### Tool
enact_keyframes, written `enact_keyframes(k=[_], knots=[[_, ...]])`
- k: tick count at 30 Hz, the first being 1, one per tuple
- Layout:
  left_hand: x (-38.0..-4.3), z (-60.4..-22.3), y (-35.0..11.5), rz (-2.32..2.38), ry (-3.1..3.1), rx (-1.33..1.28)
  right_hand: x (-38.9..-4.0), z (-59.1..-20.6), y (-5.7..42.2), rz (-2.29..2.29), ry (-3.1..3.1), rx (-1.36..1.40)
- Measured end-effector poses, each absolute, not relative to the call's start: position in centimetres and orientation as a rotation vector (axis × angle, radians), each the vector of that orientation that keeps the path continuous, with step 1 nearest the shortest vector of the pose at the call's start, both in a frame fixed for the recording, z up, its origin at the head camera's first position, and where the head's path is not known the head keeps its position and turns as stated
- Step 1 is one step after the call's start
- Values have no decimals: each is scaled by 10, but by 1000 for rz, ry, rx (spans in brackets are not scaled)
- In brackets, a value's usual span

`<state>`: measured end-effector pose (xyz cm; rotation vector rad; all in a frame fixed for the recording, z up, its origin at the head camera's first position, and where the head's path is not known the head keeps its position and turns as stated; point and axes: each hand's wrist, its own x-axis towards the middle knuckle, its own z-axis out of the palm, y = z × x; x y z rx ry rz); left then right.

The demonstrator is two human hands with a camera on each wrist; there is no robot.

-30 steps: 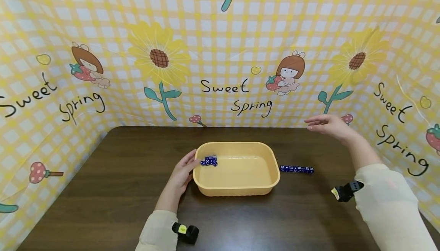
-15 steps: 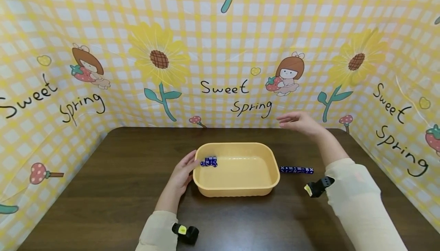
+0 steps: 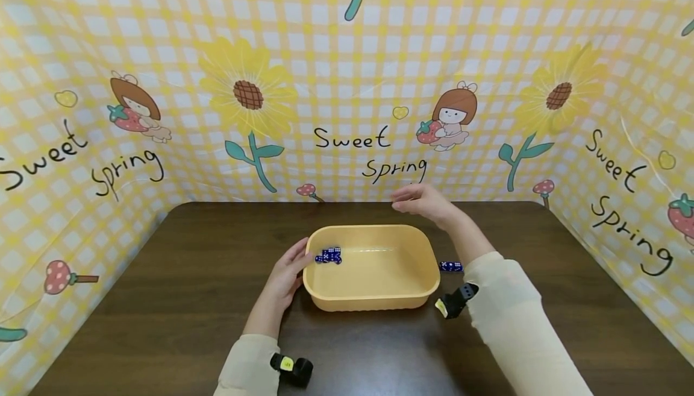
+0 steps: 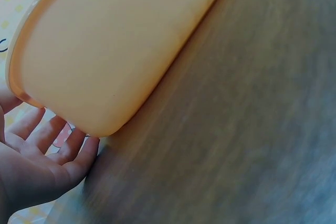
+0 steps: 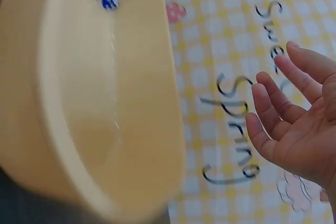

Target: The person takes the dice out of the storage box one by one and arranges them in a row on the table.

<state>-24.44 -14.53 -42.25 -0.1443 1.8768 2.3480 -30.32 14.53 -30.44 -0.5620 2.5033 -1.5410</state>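
A yellow plastic basin (image 3: 374, 304) stands on the table. My left hand (image 3: 284, 272) grips its left end, thumb over the rim and fingers against the outer wall; the left wrist view shows those fingers (image 4: 79, 161) on the outside. Inside the basin, at its left end, lies a cluster of blue dice (image 3: 329, 255) with white pips. More blue dice (image 3: 451, 266) form a row just right of the basin, its right part hidden behind my right forearm. My right hand (image 3: 425, 203) hovers beyond the basin's back rim, fingers loosely bent and holding nothing in the right wrist view.
The dark wooden table (image 3: 162, 299) ends at the back against a yellow checked cloth (image 3: 347, 82), which also rises on both sides. Black wrist cameras sit at the left sleeve (image 3: 249, 360) and right sleeve (image 3: 509, 299).
My right hand has swept left, from the table's right side to behind the basin, and its forearm now covers part of the dice row. My left hand, the basin and the dice stay put.
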Motion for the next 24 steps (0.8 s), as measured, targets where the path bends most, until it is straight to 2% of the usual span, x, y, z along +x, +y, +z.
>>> enact_keyframes(k=[14,24], knots=[[-245,-423,-144,2378,1851,-141,-300,-343,80,-1501,2403,-582],[-244,-424,-146,2381,1854,-130,-296,-366,52,-1395,2420,-600]])
